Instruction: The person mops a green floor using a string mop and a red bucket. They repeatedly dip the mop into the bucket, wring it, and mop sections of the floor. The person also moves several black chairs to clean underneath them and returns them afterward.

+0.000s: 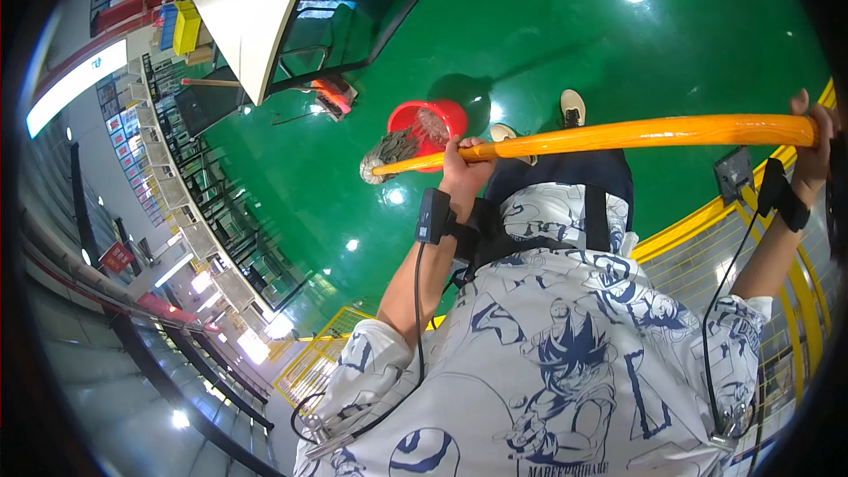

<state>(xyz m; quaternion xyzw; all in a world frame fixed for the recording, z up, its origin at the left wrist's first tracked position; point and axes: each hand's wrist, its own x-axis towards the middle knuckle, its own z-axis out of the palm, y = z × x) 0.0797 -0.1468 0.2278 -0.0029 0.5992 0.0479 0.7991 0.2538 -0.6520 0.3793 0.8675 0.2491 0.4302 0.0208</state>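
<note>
Long orange mop pole lies sideways; left hand grips it nearest the stringy grey mop head, right hand grips the far end.

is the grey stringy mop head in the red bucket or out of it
Out: the grey stringy mop head hangs off the orange pole beside the red bucket's rim; both hands grip the pole.

Mop handle is running across in front of the torso, left hand gripping near the head, right hand at far end; mop head is sitting in bucket, table lying beyond-left.
</note>
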